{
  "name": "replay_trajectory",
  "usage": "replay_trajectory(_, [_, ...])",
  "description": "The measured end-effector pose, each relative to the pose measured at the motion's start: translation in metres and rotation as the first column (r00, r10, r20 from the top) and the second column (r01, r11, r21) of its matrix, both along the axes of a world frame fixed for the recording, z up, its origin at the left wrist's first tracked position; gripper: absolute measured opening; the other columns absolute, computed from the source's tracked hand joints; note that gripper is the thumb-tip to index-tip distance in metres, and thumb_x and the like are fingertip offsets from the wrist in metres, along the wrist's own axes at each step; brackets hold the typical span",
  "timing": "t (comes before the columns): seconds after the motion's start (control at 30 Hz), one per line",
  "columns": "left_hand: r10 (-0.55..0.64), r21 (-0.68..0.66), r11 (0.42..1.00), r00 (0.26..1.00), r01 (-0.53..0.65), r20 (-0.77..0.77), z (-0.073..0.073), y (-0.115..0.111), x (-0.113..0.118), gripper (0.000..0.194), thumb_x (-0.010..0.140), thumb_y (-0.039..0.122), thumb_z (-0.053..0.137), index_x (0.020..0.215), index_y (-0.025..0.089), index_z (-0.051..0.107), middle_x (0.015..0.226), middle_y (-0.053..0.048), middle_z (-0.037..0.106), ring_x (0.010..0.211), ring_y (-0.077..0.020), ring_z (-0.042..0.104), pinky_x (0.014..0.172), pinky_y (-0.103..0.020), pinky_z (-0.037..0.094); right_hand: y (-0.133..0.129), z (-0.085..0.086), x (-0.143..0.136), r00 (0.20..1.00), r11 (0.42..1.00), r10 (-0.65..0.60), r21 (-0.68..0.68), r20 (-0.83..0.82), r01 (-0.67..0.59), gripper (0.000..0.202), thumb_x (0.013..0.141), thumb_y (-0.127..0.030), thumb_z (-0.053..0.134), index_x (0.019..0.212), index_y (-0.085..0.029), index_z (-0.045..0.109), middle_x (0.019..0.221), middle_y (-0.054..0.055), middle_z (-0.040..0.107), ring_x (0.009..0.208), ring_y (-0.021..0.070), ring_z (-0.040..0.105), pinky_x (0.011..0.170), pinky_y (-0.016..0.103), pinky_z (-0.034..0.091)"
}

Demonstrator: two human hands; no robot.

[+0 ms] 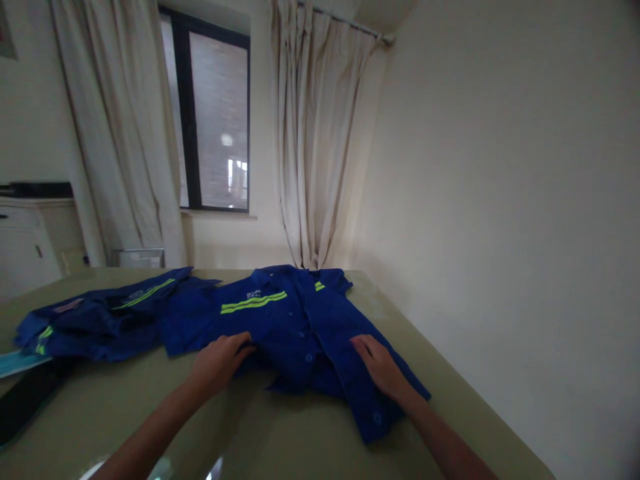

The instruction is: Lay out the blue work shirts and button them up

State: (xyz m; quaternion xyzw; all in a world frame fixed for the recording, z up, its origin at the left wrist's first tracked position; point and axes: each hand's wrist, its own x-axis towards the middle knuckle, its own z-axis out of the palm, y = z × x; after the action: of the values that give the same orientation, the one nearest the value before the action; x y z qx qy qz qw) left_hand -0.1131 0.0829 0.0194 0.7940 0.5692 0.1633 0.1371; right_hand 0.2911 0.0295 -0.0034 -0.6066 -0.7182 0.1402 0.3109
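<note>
Lying spread across the middle of the frame, a blue work shirt (295, 327) with yellow-green reflective stripes is seen on an olive-green table (280, 440), its front facing up and its button placket running down the centre. The left hand (220, 363) is laid on the shirt's lower hem at centre-left of the frame, fingers bent and pressed into the fabric edge; whether cloth is actually pinched between them cannot be told. The right hand (383, 367) is placed flat, fingers extended and slightly spread, on the shirt's front panel at centre-right, with nothing clamped in it. Both hands are kept well apart, one on either side of the placket. A second blue garment (100, 320) with the same bright stripes is seen crumpled at the left of the frame, touching or overlapping the first shirt's sleeve. At the far left edge, a pale blue item (17, 363) and a dark flat object (27, 400) are partly shown on the table, too dim to be identified. A dark-framed window (210, 120) flanked by cream curtains (320, 133) is seen in the upper part of the frame.
</note>
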Motion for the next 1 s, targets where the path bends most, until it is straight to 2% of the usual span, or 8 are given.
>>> replay_trajectory(0.13, [-0.21,-0.116,0.964,0.953,0.239,0.22,0.014,-0.002,-0.025,0.036,0.095,0.051,0.047,0.09,0.025,0.071,0.092,0.0,0.076,0.091,-0.0219,0.068,0.083,-0.029,0.051,-0.064,0.001,0.015,0.969,0.966,0.245,-0.099,0.031,-0.241,0.07,0.088,-0.07,0.06,0.143,-0.027,0.056,0.145,0.009,0.057,0.134,0.0304,0.052,0.116,0.043,0.038])
replay_trajectory(0.2, [-0.149,-0.122,0.978,0.975,0.17,0.165,0.018,0.003,-0.029,0.031,0.092,0.048,0.052,0.091,0.023,0.071,0.09,-0.001,0.074,0.089,-0.0226,0.068,0.081,-0.031,0.051,-0.084,-0.007,0.019,0.958,0.96,0.248,-0.168,0.146,-0.223,0.093,0.076,-0.069,0.074,0.153,-0.026,0.045,0.155,0.012,0.048,0.141,0.0347,0.045,0.119,0.047,0.033])
replay_trajectory(0.3, [0.028,0.164,0.986,1.0,-0.028,0.003,0.014,-0.004,-0.011,0.021,0.09,0.027,0.051,0.102,0.023,0.068,0.107,-0.006,0.072,0.105,-0.026,0.066,0.092,-0.036,0.05,-0.089,-0.018,0.012,0.951,0.979,0.155,-0.168,0.269,-0.112,0.074,0.089,-0.059,0.065,0.15,-0.02,0.05,0.15,0.016,0.053,0.138,0.0351,0.048,0.118,0.049,0.035])
replay_trajectory(0.37, [-0.044,0.273,0.96,0.998,0.053,-0.037,-0.001,-0.022,0.009,0.027,0.094,0.02,0.043,0.106,0.024,0.066,0.113,-0.007,0.071,0.109,-0.0247,0.066,0.097,-0.037,0.05,-0.082,-0.022,0.004,0.945,0.992,0.082,-0.118,0.317,-0.047,0.055,0.095,-0.049,0.059,0.139,-0.017,0.06,0.141,0.016,0.06,0.131,0.0344,0.054,0.114,0.048,0.039])
replay_trajectory(0.47, [-0.261,0.124,0.957,0.965,0.262,-0.027,-0.037,-0.059,0.033,0.036,0.1,0.043,0.044,0.13,0.032,0.059,0.122,-0.005,0.073,0.107,-0.0253,0.071,0.096,-0.038,0.054,-0.071,-0.022,-0.007,0.94,0.998,0.006,-0.057,0.342,0.014,0.042,0.097,-0.044,0.056,0.127,-0.016,0.066,0.133,0.016,0.065,0.121,0.0336,0.06,0.105,0.046,0.046])
replay_trajectory(0.67, [-0.155,0.029,0.988,0.988,0.154,0.029,-0.076,-0.066,0.045,0.094,0.082,0.068,0.063,0.158,0.022,0.033,0.156,-0.016,0.048,0.143,-0.0371,0.045,0.118,-0.051,0.036,-0.033,-0.025,-0.026,0.93,1.0,-0.007,0.003,0.367,0.006,0.032,0.1,-0.036,0.05,0.12,-0.018,0.067,0.123,0.014,0.069,0.113,0.0302,0.064,0.097,0.041,0.047])
replay_trajectory(0.83, [-0.06,0.092,0.995,0.988,0.047,0.143,-0.04,-0.018,0.065,0.029,0.093,0.03,0.049,0.116,0.021,0.063,0.117,-0.011,0.074,0.11,-0.027,0.068,0.098,-0.039,0.048,0.012,-0.01,-0.046,0.971,0.999,-0.036,-0.015,0.238,0.041,0.025,0.101,-0.034,0.048,0.1,-0.019,0.068,0.104,0.012,0.073,0.098,0.0255,0.066,0.086,0.034,0.047])
replay_trajectory(1.0, [-0.042,0.097,0.995,0.818,-0.017,0.573,0.039,-0.011,0.066,0.032,0.09,0.047,0.056,0.105,0.019,0.064,0.084,-0.004,0.07,0.078,-0.0222,0.067,0.075,-0.033,0.051,0.009,0.049,-0.032,1.0,0.999,-0.01,0.04,-0.011,0.011,0.05,0.103,-0.057,0.04,0.082,-0.02,0.065,0.083,0.005,0.069,0.082,0.0214,0.063,0.079,0.032,0.047])
